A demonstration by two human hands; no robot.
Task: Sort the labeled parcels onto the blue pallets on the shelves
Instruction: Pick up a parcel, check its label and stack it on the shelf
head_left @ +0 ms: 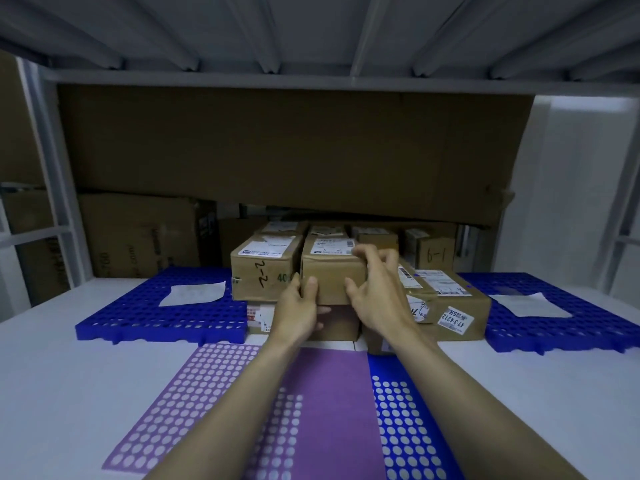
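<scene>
Both my hands hold a brown labeled parcel [332, 271] at the top of a stack in the middle of the shelf. My left hand [298, 311] grips its lower left front corner, thumb on the front face. My right hand [375, 289] curls round its right side, fingers over the top edge. Beside it on the left stands a parcel marked "2-2" [263, 271]. A lower parcel labeled "47-3-4312" [446, 306] lies to the right. Blue pallets sit on both sides: the left pallet [138, 313] and the right pallet [581, 320], each with a white paper sheet on it.
More parcels stand behind the stack, one marked "6-1" [434, 254]. A big cardboard sheet [294, 150] hangs across the back. Purple perforated mat [214, 393] and a blue mat [401, 420] lie on the white shelf near me. The upper shelf [311, 36] is low overhead.
</scene>
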